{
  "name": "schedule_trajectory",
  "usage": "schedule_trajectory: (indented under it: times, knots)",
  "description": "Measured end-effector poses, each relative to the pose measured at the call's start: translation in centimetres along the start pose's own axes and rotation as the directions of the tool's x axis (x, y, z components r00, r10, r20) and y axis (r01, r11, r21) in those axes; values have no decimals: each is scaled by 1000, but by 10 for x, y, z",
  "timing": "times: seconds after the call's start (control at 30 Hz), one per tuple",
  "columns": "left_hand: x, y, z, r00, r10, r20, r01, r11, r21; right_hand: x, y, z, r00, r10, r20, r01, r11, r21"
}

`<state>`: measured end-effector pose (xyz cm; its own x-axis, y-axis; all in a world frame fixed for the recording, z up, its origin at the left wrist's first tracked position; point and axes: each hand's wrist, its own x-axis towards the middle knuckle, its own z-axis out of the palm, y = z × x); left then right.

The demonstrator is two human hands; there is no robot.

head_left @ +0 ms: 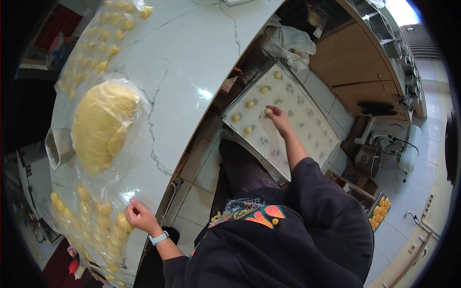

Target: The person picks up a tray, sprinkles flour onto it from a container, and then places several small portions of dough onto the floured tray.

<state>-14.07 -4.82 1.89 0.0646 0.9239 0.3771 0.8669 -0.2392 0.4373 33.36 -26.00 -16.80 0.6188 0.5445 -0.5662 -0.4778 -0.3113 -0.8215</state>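
Observation:
My right hand (281,121) pinches a small yellow dough ball (267,112) over a baking tray (331,140) lined with pale, dark-patterned paper. Several other dough balls (249,104) sit spaced apart along the tray's left side. At the counter's near edge, the fingers of my left hand (139,218) are curled closed; what they hold, if anything, is hidden. Right beside it lie rows of yellow dough balls (104,216) under clear plastic. Farther up the counter rests a large yellow dough mass (101,127), also wrapped in plastic.
More dough pieces (103,36) lie under plastic at the far left of the marble counter (187,53). A stand mixer (408,149) with a metal bowl stands on the floor at right. Wooden drawers (353,62) are beyond the tray. A tray of yellow baked pieces (381,211) is lower right.

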Motion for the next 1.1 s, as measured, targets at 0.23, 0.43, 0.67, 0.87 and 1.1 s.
schedule_trajectory:
  times: [0.23,0.43,0.67,0.87,1.1]
  knots:
    - [3,8,-2,999,-20,28,19,999,35,26,83,10,852,-479,-211,208,681,-702]
    - [1,12,-2,998,-60,-11,60,997,46,26,11,36,655,-698,-291,396,644,-655]
    - [8,18,-1,1000,15,23,-18,991,130,5,-236,216,344,-877,335,888,188,-419]
    - [9,26,-5,1000,-8,-17,11,984,180,130,-291,345,363,-810,461,713,-77,-697]
    - [3,20,-6,991,-103,-87,114,986,123,143,-305,382,441,-800,406,805,152,-574]
